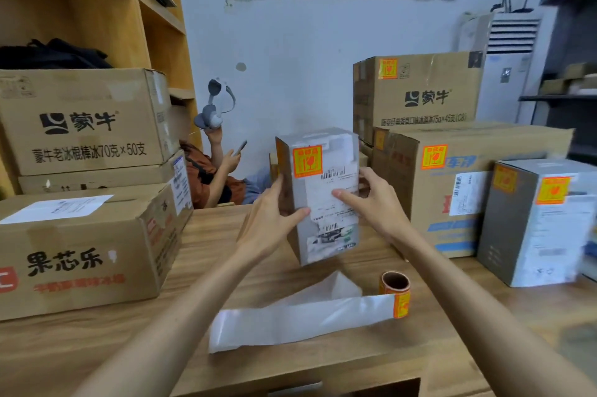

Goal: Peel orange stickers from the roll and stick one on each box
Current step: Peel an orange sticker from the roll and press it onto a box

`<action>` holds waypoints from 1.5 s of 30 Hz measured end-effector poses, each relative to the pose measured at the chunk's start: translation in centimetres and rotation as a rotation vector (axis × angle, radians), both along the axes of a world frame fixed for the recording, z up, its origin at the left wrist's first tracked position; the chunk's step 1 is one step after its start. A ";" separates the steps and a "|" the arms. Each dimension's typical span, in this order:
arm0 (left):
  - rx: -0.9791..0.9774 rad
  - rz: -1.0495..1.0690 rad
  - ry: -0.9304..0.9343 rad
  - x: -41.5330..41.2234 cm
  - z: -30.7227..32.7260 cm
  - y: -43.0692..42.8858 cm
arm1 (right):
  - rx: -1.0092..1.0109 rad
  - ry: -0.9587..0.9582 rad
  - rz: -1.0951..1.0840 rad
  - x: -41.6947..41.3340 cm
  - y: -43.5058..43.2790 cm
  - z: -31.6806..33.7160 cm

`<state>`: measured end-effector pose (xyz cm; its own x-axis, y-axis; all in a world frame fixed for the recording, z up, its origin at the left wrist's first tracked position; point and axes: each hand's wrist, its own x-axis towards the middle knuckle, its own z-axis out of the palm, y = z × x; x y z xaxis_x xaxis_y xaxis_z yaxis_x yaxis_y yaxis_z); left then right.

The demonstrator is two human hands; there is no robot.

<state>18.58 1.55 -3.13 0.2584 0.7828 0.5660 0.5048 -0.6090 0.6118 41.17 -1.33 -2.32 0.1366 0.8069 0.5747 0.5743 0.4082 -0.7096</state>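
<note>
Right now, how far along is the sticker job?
Done: on the right, the top carton, wide carton and grey box each show an orange sticker. In hand: the small box, already stickered, in the grip of left hand and right hand. Left: the stacked cartons at left show none on visible faces; the roll lies on the table.

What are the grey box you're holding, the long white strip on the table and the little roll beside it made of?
Grey box: seemingly matte printed cardboard, with creased edges and paper labels stuck on. White strip: probably glossy sticker backing paper; it shines and buckles. Roll: a brown cardboard-looking core wrapped in orange stickers, likely paper.
</note>
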 end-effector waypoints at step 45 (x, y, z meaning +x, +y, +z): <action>-0.123 -0.235 0.123 25.1 -5.6 -3.4 | -0.055 -0.315 -0.719 19.0 -10.6 -7.4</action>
